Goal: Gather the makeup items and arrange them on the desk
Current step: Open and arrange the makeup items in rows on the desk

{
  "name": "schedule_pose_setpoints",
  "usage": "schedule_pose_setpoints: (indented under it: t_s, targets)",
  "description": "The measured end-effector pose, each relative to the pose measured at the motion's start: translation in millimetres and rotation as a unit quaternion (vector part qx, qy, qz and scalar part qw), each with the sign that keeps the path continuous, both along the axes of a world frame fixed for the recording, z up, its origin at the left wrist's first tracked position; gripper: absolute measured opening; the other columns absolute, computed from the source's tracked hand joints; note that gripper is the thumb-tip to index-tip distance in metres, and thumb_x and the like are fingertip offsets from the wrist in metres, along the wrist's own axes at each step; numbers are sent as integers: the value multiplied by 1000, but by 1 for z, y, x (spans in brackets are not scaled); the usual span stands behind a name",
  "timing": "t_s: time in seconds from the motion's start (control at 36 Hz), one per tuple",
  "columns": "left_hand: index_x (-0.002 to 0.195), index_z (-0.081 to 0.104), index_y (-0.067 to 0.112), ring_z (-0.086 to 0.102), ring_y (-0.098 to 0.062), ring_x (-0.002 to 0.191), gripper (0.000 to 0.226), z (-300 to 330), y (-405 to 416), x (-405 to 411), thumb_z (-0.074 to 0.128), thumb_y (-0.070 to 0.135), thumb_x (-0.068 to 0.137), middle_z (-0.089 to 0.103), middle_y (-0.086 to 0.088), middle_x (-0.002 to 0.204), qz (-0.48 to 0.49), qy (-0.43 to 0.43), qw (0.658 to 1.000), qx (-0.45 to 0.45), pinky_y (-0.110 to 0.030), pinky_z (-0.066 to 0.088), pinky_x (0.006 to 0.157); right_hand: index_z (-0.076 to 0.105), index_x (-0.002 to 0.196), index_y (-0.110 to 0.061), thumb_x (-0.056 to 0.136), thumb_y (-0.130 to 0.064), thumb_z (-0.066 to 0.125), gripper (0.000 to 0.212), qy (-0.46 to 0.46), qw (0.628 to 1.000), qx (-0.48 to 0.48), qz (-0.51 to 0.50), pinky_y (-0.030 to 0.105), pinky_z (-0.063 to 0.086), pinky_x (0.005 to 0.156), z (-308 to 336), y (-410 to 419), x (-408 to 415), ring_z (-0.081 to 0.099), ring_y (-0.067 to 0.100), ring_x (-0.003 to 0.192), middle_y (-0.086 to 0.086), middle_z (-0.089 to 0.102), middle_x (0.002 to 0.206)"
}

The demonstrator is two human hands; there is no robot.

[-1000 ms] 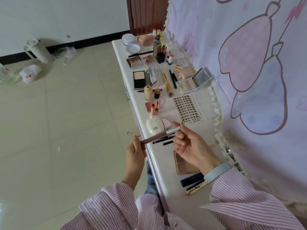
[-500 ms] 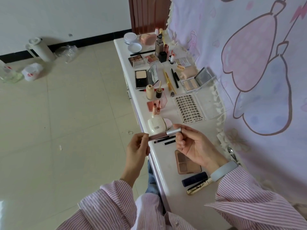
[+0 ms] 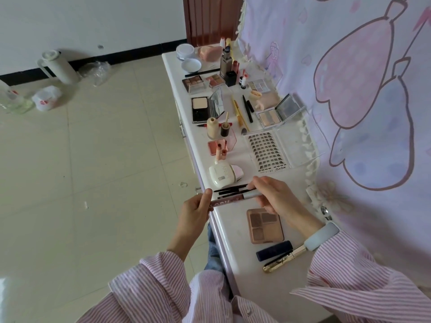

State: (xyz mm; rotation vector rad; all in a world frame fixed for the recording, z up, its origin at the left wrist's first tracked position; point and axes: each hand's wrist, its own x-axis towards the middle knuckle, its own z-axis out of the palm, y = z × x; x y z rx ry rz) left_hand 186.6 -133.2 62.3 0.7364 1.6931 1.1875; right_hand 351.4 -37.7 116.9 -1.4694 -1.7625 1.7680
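A slim lip gloss tube (image 3: 233, 199) with a brown body and silver cap hangs level over the front edge of the white desk (image 3: 238, 231). My left hand (image 3: 198, 208) pinches its brown end and my right hand (image 3: 271, 197) grips the silver cap end. Just beyond the tube lie two or three thin black pencils (image 3: 229, 190). A brown eyeshadow palette (image 3: 264, 226) lies open below my right hand. A dark blue tube (image 3: 274, 250) and a gold mascara (image 3: 283, 259) rest nearer to me.
Farther along the desk stand a white compact (image 3: 221, 176), a lash tray (image 3: 267, 150), a pink blush case (image 3: 221, 145), small bottles, palettes, brushes and jars. A printed pink curtain (image 3: 349, 89) hangs along the right. Tiled floor lies left, with a white cylinder (image 3: 58, 66) and bags.
Both hands have lowered the tube a little toward the desk and turned it nearly level. My view has shifted slightly; the grips are the same.
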Motion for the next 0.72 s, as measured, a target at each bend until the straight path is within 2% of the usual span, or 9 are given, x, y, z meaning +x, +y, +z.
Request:
schedule_pose_setpoints:
  t_s: [0.11, 0.25, 0.31, 0.36, 0.42, 0.5, 0.58, 0.67, 0.72]
  targets:
    - [57, 43, 9, 37, -1, 40, 45, 0, 0, 3, 42, 33, 95, 43, 0, 53, -32, 12, 999, -5, -15, 33, 47, 60, 96, -15, 95, -27, 45, 19, -52, 993, 102, -5, 19, 35, 52, -5, 1, -3, 38, 6, 50, -5, 44, 61]
    - [56, 45, 9, 32, -6, 37, 46, -3, 0, 1, 43, 32, 95, 41, 10, 39, -12, -11, 1000, -11, -23, 31, 44, 52, 117, -18, 93, -14, 50, 25, 27, 998, 39, -29, 18, 37, 50, 0, 6, -1, 47, 10, 61, -3, 50, 84]
    - [55, 44, 9, 31, -7, 37, 46, -2, 0, 1, 43, 31, 96, 39, 9, 38, -12, -13, 1000, -9, -23, 31, 43, 56, 111, -14, 94, -28, 47, 23, -19, 999, 45, -6, 21, 37, 52, 1, 6, -2, 47, 12, 58, -2, 55, 81]
    - [54, 42, 11, 31, -7, 37, 47, -2, 0, 3, 43, 30, 97, 38, 9, 37, -16, -6, 1000, -11, -23, 30, 43, 61, 97, -7, 94, -36, 43, 34, -46, 997, 57, 8, 19, 36, 50, -1, 4, -3, 43, 11, 53, 2, 55, 69]
    - [54, 41, 11, 30, -7, 37, 47, -2, 0, 5, 43, 30, 97, 38, 9, 37, -12, -7, 1000, -15, -22, 30, 42, 63, 91, -9, 94, -31, 46, 28, -41, 996, 71, -19, 18, 35, 51, -1, 3, -4, 41, 9, 53, -1, 50, 61]
    - [57, 41, 10, 30, -7, 38, 45, -1, 1, 5, 43, 29, 97, 38, 10, 38, 2, -28, 999, -23, -22, 30, 42, 61, 94, -20, 93, -20, 49, 12, -18, 996, 76, -52, 21, 35, 55, -2, 5, -5, 41, 8, 55, -2, 49, 65]
    - [57, 42, 10, 30, -6, 38, 45, 0, 1, 5, 42, 28, 97, 39, 10, 39, 13, -48, 998, -25, -22, 30, 42, 59, 94, -24, 91, -10, 47, 19, -1, 996, 63, -60, 16, 35, 51, -1, 7, -4, 42, 7, 55, -3, 50, 68]
    - [56, 43, 10, 31, -6, 38, 46, 1, 2, 5, 42, 28, 98, 40, 10, 39, 9, -44, 999, -24, -21, 31, 42, 61, 92, -16, 93, -24, 49, 14, -5, 996, 58, -70, 15, 35, 52, 1, 7, -5, 44, 2, 50, -3, 51, 64]
    - [57, 43, 9, 31, -6, 39, 45, 2, 3, 6, 42, 28, 98, 40, 10, 40, 0, -42, 999, -25, -21, 31, 43, 62, 88, -7, 93, -32, 48, 29, -26, 994, 76, -78, 18, 35, 56, 0, 6, -6, 45, 3, 50, -2, 50, 58]
